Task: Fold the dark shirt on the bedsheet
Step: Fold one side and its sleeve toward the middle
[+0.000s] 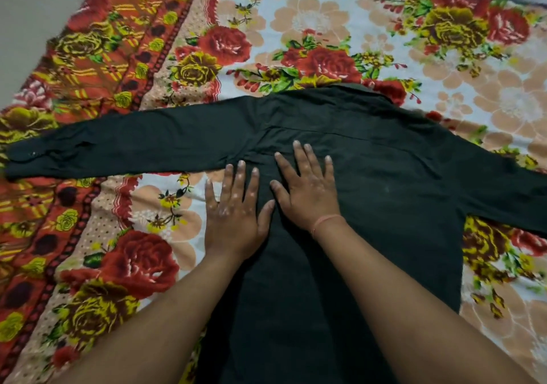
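Observation:
The dark shirt (384,176) lies spread back-up on the floral bedsheet (183,67), collar at the far side. Its left sleeve stretches straight out toward the left edge, and the right sleeve runs off to the right. My left hand (233,206) rests flat, fingers apart, on the shirt's left side edge, partly on the sheet. My right hand (307,185) presses flat on the shirt's back just beside it, fingers spread. A thin pink band circles the right wrist. Neither hand grips any cloth.
The bedsheet carries red and yellow roses and an orange patterned border along its left side. Bare grey floor (35,7) shows beyond the sheet at the top left, and a grey strip shows at the top right.

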